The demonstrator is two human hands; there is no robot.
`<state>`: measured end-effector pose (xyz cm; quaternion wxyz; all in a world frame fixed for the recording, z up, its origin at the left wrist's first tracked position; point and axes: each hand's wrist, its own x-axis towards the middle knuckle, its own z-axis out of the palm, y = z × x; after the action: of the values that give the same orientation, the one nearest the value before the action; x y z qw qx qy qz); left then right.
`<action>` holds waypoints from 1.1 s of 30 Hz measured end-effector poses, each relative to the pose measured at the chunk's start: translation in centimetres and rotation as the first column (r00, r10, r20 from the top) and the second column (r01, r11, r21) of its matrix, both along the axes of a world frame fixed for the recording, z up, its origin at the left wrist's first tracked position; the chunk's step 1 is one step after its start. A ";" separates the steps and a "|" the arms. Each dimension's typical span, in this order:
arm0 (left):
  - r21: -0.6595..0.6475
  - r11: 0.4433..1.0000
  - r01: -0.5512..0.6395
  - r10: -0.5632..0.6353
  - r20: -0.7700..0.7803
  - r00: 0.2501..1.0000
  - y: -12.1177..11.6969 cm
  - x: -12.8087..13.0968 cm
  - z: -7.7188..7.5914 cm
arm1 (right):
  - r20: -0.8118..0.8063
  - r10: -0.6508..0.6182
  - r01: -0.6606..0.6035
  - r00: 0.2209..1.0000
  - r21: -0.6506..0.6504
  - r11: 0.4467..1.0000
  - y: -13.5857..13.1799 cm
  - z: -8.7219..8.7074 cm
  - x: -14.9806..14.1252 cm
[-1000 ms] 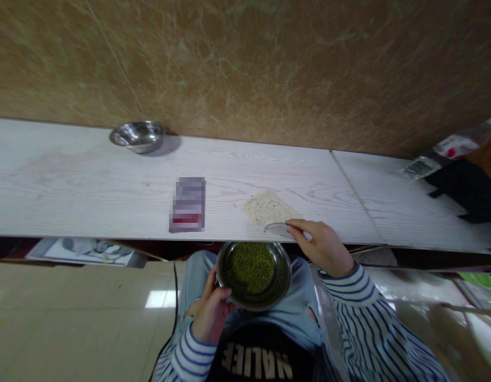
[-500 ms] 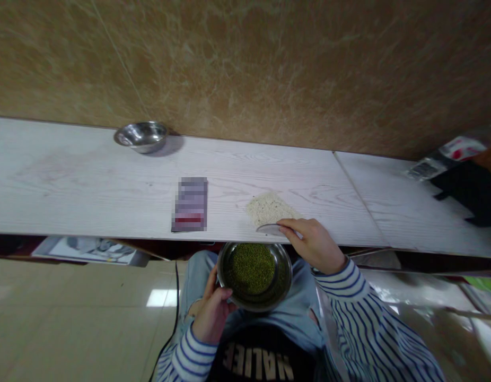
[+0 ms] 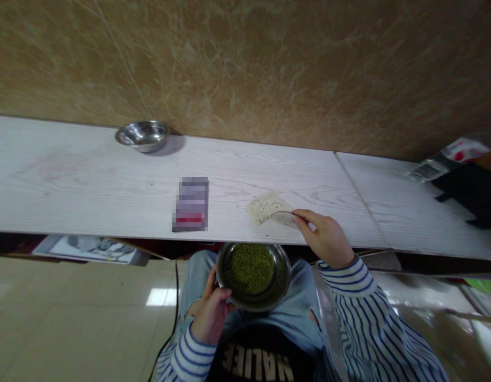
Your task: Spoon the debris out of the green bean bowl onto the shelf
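My left hand (image 3: pixel 213 307) grips the near-left rim of a steel bowl (image 3: pixel 265 304) above my lap, just under the counter's front edge. Green beans (image 3: pixel 251 268), small like mung beans, fill much of its bottom. Between thumb and fingers, my right hand (image 3: pixel 325 236) pinches a thin, pale, curved-edged scraper (image 3: pixel 283 217). The scraper's left end meets the near-right side of a flat pile of whitish grains (image 3: pixel 265 207), probably rice, with a few dark specks. One dark speck lies on the counter near its edge.
On the white wood-grain counter (image 3: pixel 90 196), a second steel bowl (image 3: pixel 142 137) stands by the wall at back left. A phone-like flat item (image 3: pixel 191 205), blurred out, lies left of the grains. A black object (image 3: pixel 472 191) sits at far right. Shelves run under the counter.
My right hand has moved the scraper right and slightly away from the counter's front edge, and the grains' near side is more exposed. My left hand and the bowl have hardly moved.
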<state>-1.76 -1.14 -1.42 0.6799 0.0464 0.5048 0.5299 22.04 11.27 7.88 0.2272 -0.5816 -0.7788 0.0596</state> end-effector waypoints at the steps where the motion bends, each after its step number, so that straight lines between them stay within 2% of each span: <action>1: -0.001 1.000 -0.001 0.001 0.002 1.000 0.0 0.0 0.0 | -0.007 0.003 -0.003 1.000 0.005 1.000 0.0 0.1 -0.1; 9: -0.001 1.000 -0.013 0.013 -0.009 1.000 -0.1 0.1 0.2 | 0.027 0.068 -0.067 0.997 -0.044 0.997 0.1 -0.2 -1.8; 18: -0.003 1.000 -0.018 0.018 0.008 1.000 -0.1 0.1 0.4 | 0.071 0.102 -0.101 0.992 -0.010 0.995 0.1 -0.1 -1.8; 26: 0.009 1.000 -0.011 0.011 0.010 1.000 -0.2 0.0 0.4 | 0.030 0.156 -0.154 0.987 -0.069 0.986 -0.3 0.2 -1.5; 33: 0.005 1.000 -0.003 0.003 0.015 1.000 -0.2 0.3 0.2 | 0.020 0.115 -0.113 0.993 -0.058 0.992 -0.7 0.3 -0.9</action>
<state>-1.46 -1.35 -1.24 0.6828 0.0435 0.4986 0.5323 21.19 10.57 8.18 0.1978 -0.5430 -0.8114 0.0878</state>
